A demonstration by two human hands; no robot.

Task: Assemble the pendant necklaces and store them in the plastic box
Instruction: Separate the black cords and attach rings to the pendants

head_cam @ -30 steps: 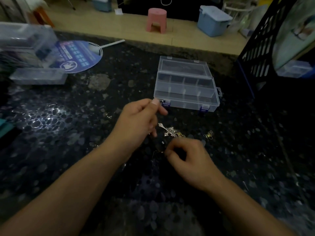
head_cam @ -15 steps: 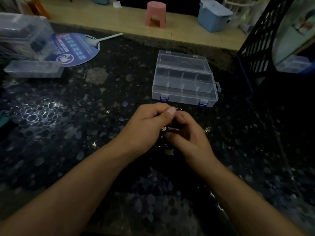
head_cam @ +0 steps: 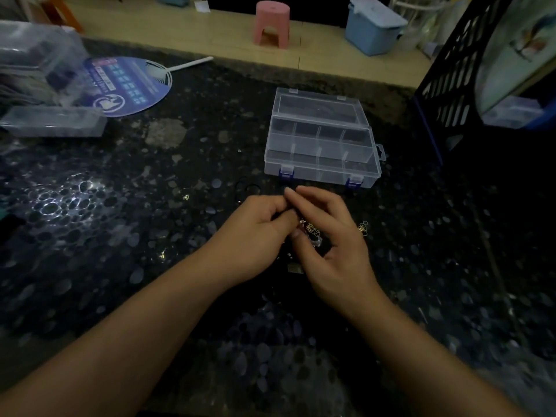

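- Dark speckled stone table, glossy.
- Clear plastic box, rectangular, lid open, dividers inside, just beyond the hands.
- Left hand and right hand touch, fingers curled, pinching a small silvery pendant between them.
- Tiny gold rings beside the right hand.

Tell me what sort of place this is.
Probably a home or small workshop counter used for craft work. A clear compartment box sits open on a dark speckled stone countertop, a pink plastic stool and a blue lidded storage bin stand on the floor beyond.
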